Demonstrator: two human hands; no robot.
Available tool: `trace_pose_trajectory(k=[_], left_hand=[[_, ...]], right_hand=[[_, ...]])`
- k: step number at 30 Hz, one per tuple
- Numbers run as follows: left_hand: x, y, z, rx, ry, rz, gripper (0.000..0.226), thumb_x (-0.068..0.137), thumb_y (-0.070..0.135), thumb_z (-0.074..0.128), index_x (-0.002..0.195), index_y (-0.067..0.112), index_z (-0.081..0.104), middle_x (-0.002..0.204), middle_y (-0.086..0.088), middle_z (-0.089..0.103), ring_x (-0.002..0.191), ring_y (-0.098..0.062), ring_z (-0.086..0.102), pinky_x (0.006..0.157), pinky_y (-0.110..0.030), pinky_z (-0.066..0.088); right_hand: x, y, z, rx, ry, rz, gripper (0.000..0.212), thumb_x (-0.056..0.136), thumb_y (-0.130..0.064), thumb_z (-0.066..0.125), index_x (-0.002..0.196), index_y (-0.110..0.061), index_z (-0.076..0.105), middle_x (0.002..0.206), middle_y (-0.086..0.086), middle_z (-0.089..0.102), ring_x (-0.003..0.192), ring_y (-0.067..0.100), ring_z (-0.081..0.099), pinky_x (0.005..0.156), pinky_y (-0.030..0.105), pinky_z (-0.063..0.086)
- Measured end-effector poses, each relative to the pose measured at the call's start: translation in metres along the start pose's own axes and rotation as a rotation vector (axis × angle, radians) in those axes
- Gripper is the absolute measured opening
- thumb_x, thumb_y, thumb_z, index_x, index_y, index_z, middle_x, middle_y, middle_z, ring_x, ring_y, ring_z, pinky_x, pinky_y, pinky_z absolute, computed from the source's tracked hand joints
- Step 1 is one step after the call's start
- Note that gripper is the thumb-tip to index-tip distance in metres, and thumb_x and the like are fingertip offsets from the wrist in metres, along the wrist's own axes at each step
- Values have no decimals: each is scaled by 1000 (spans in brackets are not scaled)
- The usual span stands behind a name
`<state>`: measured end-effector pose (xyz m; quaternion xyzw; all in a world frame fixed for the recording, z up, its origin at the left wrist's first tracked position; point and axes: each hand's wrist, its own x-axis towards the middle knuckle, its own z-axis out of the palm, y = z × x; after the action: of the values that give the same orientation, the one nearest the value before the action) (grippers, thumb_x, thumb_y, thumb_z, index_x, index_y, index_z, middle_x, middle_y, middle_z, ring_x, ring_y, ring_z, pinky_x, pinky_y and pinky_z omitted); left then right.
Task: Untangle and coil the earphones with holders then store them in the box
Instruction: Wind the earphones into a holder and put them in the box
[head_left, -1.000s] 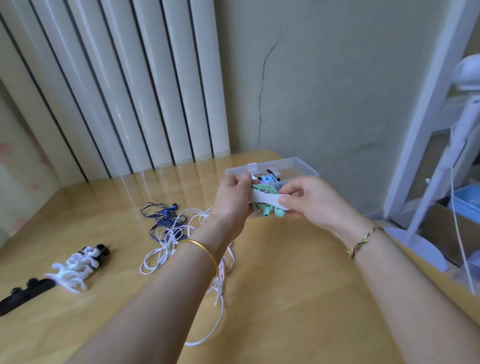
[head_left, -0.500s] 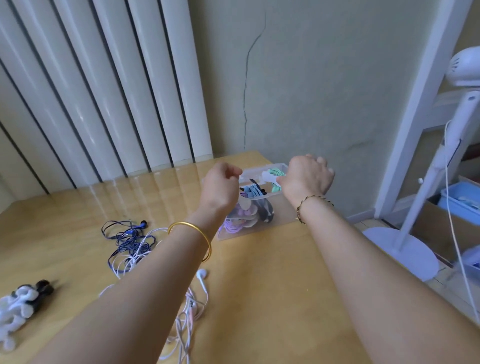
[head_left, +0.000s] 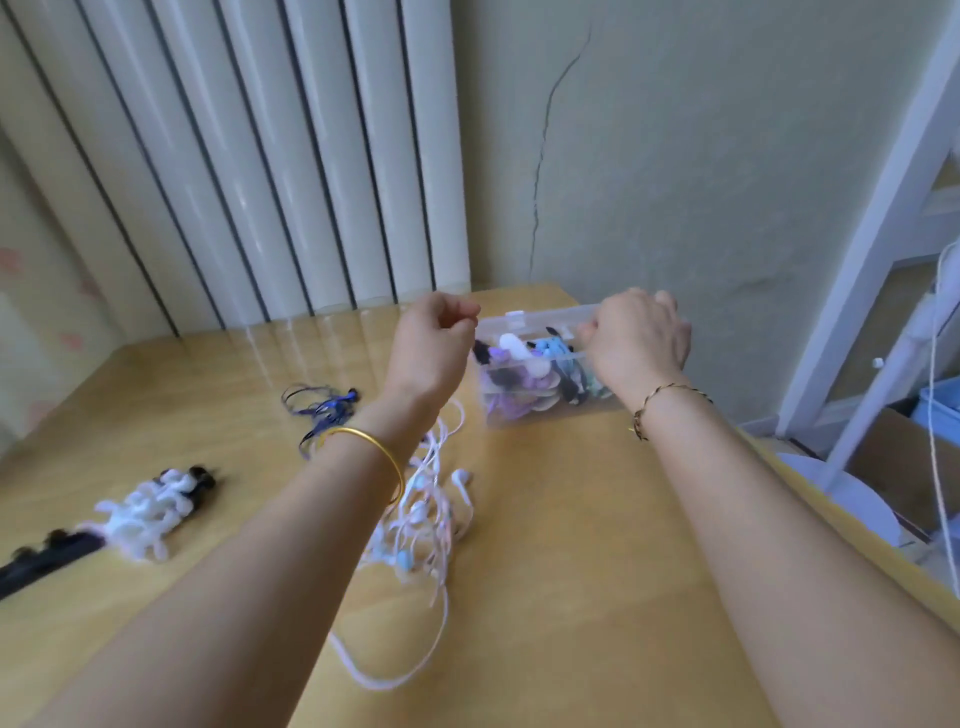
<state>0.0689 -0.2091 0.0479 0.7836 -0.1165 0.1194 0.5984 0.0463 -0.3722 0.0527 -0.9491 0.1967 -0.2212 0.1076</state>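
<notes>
Two grips are raised over the far part of the table (head_left: 571, 597), one at either end of the box (head_left: 540, 415). The left grip (head_left: 434, 338) is seen from the back and is drawn narrow, its fingers curled in against the thumb, with nothing seen inside it. It is placed just left of the box's left end; whether the box is touched cannot be told. The right grip (head_left: 636, 338) is curled down over the box's right end, so that this end is hidden. Whether the rim or something inside is held cannot be told.

The clear-walled box is set at the far right of the table, close to the wall, and is filled with coiled earphones (head_left: 550, 348) in purple, white, blue and black. A loose tangle of white earphones (head_left: 415, 519) is spread on the table nearer than the left grip and is partly covered by the left forearm. A smaller tangle of dark blue earphones (head_left: 324, 410) is seen to its left and farther back. At the near left, white holders (head_left: 140, 514) are heaped beside black holders (head_left: 36, 561).
</notes>
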Motion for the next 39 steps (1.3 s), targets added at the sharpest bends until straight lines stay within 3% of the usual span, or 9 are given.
trace_pose_trajectory(k=[3,7,13,17,20,24,30,33,39], left_hand=[[-30,-4,-40,101,-76,-14,18,87,-2,50,95,10,61,80,-4,59,65,-10,54,46,-10,37],[-74,-14,-85,267,-211,-55,22,84,-2,56,79,20,60,68,1,56,60,-14,48,51,-22,38],[-110,-33,-110,324,-258,-72,22,83,-4,55,77,16,59,73,-1,54,65,-18,46,54,-24,38],[-122,-42,-108,328,-309,-80,20,82,-6,55,90,11,62,76,3,55,60,-11,47,49,-15,38],[-122,-49,-98,335,-340,-81,24,79,3,66,99,14,60,98,-1,61,82,-16,57,70,-26,47],[-116,-47,-85,299,-288,-57,32,77,7,70,103,13,52,93,1,61,80,-16,59,72,-28,50],[-106,-49,-80,373,-384,-49,23,80,8,68,99,16,58,91,-3,67,87,-24,66,78,-34,53],[-107,-55,-79,562,-403,-41,19,82,26,69,96,23,56,86,5,59,82,-20,60,70,-29,49],[-104,-61,-75,795,-282,22,32,83,33,66,110,18,59,109,-5,61,108,-29,52,90,-40,46]], right_hand=[[-58,-23,-5,229,-84,-155,38,92,-22,50,55,-13,50,77,10,51,90,31,50,65,33,34],[-114,-40,16,457,-384,-245,22,88,-19,60,77,-2,69,83,12,70,84,30,63,74,35,51],[-153,-57,13,233,-440,-228,46,79,-52,64,59,-17,44,69,0,50,67,20,51,56,30,36],[-158,-58,22,331,-437,-271,29,78,-35,71,64,-16,56,63,-8,54,69,18,56,66,31,46],[-158,-53,25,678,-420,-253,16,85,-17,67,74,-5,66,58,0,58,55,15,52,53,25,42],[-155,-47,19,989,-355,-199,10,88,-6,62,80,-8,66,60,2,60,44,2,55,47,17,44],[-146,-43,17,1377,-200,8,12,92,-15,58,83,-21,64,75,-4,65,70,7,56,59,16,43],[-142,-40,16,1599,-225,231,11,94,-17,56,85,-21,62,76,-3,66,70,9,60,64,21,45],[-138,-38,18,1955,-374,523,11,93,-13,53,84,-13,59,56,-2,65,49,10,63,51,21,51]])
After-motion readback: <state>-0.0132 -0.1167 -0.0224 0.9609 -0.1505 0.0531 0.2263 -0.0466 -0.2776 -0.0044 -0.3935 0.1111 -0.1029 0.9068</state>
